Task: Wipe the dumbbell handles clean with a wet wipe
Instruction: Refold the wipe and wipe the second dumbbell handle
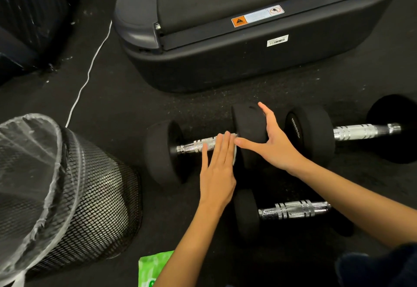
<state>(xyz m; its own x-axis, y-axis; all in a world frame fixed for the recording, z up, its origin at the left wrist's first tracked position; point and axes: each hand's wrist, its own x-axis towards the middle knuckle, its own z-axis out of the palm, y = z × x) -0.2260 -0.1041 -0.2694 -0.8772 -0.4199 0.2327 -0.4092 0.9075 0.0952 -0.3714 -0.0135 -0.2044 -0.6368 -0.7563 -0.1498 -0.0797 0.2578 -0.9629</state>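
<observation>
On the floor before me the nearest dumbbell's handle (198, 145) runs left to right, my left hand (217, 169) lying flat, fingers together, pressing the wet wipe (234, 151) onto its right end while my spread right hand (274, 143) steadies the adjoining weight head (249, 129).
</observation>
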